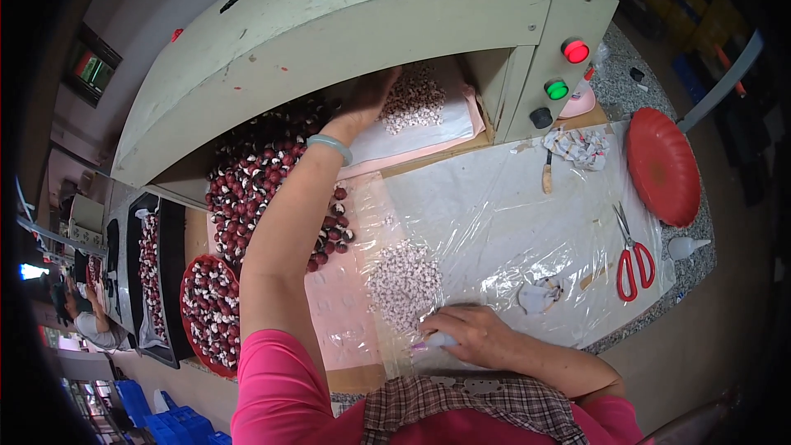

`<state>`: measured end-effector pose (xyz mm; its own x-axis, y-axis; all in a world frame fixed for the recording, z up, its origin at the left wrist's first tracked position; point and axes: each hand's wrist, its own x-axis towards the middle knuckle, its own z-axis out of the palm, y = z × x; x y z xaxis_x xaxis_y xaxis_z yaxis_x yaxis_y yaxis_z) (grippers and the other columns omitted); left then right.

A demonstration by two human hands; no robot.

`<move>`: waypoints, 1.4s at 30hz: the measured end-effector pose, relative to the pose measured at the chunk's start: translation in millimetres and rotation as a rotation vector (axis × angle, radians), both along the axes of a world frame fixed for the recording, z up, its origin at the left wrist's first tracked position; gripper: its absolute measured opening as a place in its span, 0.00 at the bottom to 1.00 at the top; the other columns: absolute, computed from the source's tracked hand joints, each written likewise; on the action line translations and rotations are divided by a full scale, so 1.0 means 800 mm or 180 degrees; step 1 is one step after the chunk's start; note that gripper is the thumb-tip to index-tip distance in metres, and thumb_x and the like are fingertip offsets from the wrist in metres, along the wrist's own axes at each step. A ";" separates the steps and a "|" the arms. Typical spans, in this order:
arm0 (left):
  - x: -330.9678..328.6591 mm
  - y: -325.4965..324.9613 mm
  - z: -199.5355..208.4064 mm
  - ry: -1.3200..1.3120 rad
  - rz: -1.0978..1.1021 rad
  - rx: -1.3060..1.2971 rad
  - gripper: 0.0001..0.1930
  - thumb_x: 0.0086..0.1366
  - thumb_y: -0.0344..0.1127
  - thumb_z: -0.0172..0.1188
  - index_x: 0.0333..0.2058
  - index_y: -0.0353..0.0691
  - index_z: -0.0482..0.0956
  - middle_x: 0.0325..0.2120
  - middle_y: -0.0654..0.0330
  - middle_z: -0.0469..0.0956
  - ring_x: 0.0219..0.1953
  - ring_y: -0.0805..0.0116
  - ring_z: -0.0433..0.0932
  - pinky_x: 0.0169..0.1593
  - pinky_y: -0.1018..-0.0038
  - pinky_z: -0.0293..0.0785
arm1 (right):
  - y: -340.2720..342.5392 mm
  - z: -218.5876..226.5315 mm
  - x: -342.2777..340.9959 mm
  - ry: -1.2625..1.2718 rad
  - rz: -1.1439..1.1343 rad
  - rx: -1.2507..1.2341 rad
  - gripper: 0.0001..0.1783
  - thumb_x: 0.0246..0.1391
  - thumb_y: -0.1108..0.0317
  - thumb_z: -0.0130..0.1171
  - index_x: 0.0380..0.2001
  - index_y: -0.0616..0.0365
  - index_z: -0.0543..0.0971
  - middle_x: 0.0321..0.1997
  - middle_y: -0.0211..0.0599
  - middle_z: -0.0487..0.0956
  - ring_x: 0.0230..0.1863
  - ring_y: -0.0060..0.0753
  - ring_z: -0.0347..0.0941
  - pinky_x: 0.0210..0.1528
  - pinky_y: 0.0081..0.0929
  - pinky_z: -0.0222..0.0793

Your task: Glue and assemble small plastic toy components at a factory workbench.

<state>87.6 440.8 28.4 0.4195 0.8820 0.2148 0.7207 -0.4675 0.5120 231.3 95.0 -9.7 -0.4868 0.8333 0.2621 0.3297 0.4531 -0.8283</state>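
Observation:
My left arm reaches into the opening of a pale green metal machine (346, 25). My left hand (371, 99) is beside a heap of small pink-and-white pieces (416, 99) on a white sheet; its fingers are hidden by the machine's edge and shadow. Many dark red, black and white balls (255, 173) lie to the left, under and around that forearm. My right hand (474, 334) is closed around a small translucent squeeze bottle (441, 339) with a purplish tip. Just beyond its tip, a pile of small white-and-pink pieces (404, 280) is spread on the plastic-covered table (494, 214).
Red-handled scissors (630, 259), a red scalloped dish (663, 166) and a white dropper bottle (688, 247) are at the right. A wooden-handled tool (547, 173) lies near crumpled paper (577, 148). A red basket (191, 280) of balls stands left. Another person (95, 321) is at far left.

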 end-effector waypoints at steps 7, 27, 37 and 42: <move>-0.099 -0.069 0.009 -0.2403 0.0414 -0.1176 0.25 0.70 0.46 0.44 0.60 0.39 0.65 0.61 0.54 0.63 0.65 0.63 0.57 0.63 0.62 0.56 | 0.009 0.018 -0.002 0.0362 -0.0062 -0.0238 0.12 0.50 0.69 0.63 0.38 0.58 0.77 0.36 0.39 0.81 0.38 0.37 0.80 0.42 0.31 0.77; -0.140 -0.319 -0.023 0.0249 0.0610 0.1316 0.11 0.51 0.25 0.60 0.36 0.38 0.77 0.37 0.58 0.75 0.40 0.56 0.72 0.43 0.65 0.70 | -0.006 0.039 -0.007 0.2109 -0.0475 -0.1796 0.15 0.58 0.72 0.51 0.48 0.57 0.64 0.38 0.30 0.70 0.32 0.16 0.67 0.29 0.15 0.64; -0.138 -0.353 0.001 -0.0505 0.0368 0.0996 0.15 0.52 0.23 0.59 0.40 0.38 0.74 0.32 0.56 0.72 0.37 0.59 0.74 0.39 0.64 0.68 | -0.026 0.054 -0.002 0.1588 -0.0724 -0.1503 0.15 0.57 0.71 0.55 0.48 0.58 0.68 0.40 0.32 0.72 0.29 0.16 0.69 0.27 0.14 0.65; -0.137 -0.444 -0.008 -0.3807 0.0276 -0.1936 0.11 0.62 0.23 0.57 0.43 0.31 0.73 0.43 0.59 0.75 0.43 0.71 0.77 0.49 0.75 0.74 | -0.043 0.038 -0.003 0.2069 -0.0602 -0.1618 0.16 0.56 0.67 0.58 0.45 0.61 0.69 0.41 0.38 0.71 0.26 0.20 0.71 0.20 0.14 0.64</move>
<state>-22.0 85.5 21.8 0.1894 0.9816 -0.0249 -0.2960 0.0813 0.9517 229.1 60.2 20.7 -0.2093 0.9778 0.0131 -0.2500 -0.0406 -0.9674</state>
